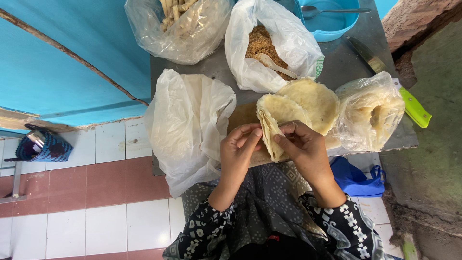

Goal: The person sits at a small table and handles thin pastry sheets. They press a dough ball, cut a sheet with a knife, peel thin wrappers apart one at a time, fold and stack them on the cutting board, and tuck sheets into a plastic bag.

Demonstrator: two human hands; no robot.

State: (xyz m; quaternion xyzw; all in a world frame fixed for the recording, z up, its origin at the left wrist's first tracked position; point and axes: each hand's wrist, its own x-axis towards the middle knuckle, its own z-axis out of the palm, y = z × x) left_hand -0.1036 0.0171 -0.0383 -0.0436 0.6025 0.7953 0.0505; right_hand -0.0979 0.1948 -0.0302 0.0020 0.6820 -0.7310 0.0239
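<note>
Sleeves: black fabric carried white geometric print, reaching both wrists.
Right hand (pixel 308 149): wore a ring.
Lap: grey patterned cloth.

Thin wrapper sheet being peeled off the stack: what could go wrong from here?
1. Both hands, left hand and right hand, pinch the same thin wrapper sheet at its edge; it may well tear while separating.
2. The wrapper stack overhangs the wooden board near the table edge; tugging could drag it off.
3. The green-handled knife lies at the table's far corner, and could be knocked down.
</note>
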